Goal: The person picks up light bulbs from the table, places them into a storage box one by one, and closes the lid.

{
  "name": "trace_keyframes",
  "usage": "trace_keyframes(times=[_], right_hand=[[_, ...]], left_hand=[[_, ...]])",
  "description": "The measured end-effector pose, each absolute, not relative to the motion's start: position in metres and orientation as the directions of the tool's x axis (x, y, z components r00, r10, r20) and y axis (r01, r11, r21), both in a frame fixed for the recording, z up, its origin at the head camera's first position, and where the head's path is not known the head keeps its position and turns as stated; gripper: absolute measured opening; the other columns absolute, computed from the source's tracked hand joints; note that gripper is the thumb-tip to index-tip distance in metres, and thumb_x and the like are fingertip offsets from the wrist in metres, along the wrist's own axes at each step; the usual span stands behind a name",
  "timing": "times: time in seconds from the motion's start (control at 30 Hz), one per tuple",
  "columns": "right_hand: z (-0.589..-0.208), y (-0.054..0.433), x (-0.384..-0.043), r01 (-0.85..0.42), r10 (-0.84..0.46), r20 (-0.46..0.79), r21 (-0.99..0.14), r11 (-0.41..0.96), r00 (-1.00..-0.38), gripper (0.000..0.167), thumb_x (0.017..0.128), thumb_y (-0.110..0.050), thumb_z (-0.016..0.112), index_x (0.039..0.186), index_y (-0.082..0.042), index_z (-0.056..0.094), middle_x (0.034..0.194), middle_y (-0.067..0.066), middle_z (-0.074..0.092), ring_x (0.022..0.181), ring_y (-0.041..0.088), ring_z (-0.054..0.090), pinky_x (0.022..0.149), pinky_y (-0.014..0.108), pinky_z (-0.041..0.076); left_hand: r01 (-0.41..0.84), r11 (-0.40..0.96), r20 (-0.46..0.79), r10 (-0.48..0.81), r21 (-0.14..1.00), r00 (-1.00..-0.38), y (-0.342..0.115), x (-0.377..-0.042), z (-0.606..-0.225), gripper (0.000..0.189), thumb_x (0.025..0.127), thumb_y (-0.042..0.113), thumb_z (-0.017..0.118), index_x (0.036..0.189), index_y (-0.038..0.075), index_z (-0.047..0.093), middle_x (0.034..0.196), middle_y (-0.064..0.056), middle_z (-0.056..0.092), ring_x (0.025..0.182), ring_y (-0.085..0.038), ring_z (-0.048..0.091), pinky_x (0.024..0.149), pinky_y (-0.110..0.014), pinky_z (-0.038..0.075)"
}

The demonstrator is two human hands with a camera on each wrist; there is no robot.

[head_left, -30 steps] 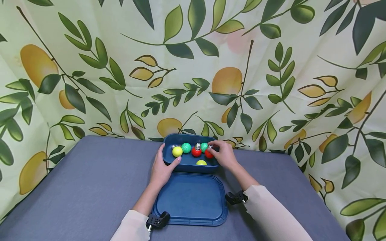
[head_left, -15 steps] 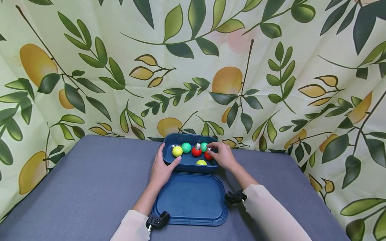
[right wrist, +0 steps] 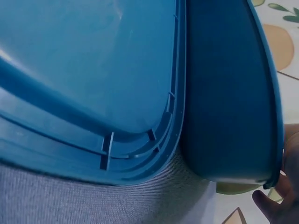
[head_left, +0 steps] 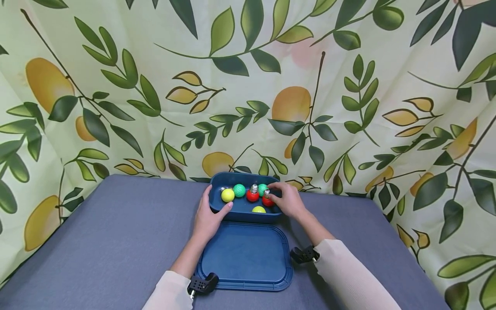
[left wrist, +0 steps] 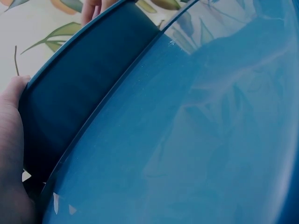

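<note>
In the head view my left hand (head_left: 207, 218) grips the near left corner of a dark blue box (head_left: 240, 217), its thumb over the front rim. My right hand (head_left: 287, 199) is at the box's right end, thumb and forefinger pinching the silver screw base of a small red light bulb (head_left: 267, 201). Another red bulb (head_left: 252, 196) stands base up beside it. Also inside are two textured green balls (head_left: 239, 190), a yellow bulb (head_left: 227, 195) at the left and a second yellow piece (head_left: 258, 209) partly hidden by the front wall.
A blue lid (head_left: 246, 256) lies on the grey cloth-covered table (head_left: 128, 241), directly in front of the box. A patterned curtain (head_left: 240, 90) hangs close behind and at both sides. Black wrist cameras (head_left: 203, 283) are strapped to both forearms.
The red bulb at my right fingers has tipped slightly toward me and left, so more of its silver base shows. My left hand, the box and the lid have stayed in place.
</note>
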State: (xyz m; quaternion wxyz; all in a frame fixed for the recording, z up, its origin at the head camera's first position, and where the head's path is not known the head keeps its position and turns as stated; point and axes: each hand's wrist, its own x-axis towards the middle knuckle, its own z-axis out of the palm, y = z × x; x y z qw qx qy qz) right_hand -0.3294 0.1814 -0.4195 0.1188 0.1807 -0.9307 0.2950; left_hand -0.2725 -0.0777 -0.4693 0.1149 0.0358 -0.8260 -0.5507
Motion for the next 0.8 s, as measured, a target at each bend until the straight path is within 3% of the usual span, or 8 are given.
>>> trace_keyframes(times=[0.2, 0.8], right_hand=[[-0.411, 0.188, -0.315, -0.417, -0.242, 0.374, -0.511, 0.752, -0.895, 0.032, 0.090, -0.017, 0.076, 0.120, -0.007, 0.073, 0.119, 0.016, 0.072, 0.110, 0.034, 0.065, 0.093, 0.053, 0.053], [-0.405, 0.217, -0.240, -0.466, -0.176, 0.488, -0.574, 0.674, -0.855, 0.032, 0.090, -0.020, 0.077, 0.121, -0.012, 0.072, 0.122, 0.005, 0.072, 0.112, 0.023, 0.068, 0.096, 0.050, 0.056]], left_hand=[[0.066, 0.382, 0.144, -0.179, 0.922, -0.973, -0.078, -0.273, -0.470, 0.093, 0.089, 0.051, 0.073, 0.161, 0.022, 0.023, 0.167, -0.012, 0.027, 0.153, -0.034, 0.029, 0.122, -0.062, 0.025], [0.098, 0.350, 0.168, -0.175, 0.931, -0.970, -0.078, -0.271, -0.470, 0.096, 0.091, 0.050, 0.070, 0.163, 0.020, 0.014, 0.170, -0.011, 0.021, 0.156, -0.033, 0.024, 0.124, -0.060, 0.022]])
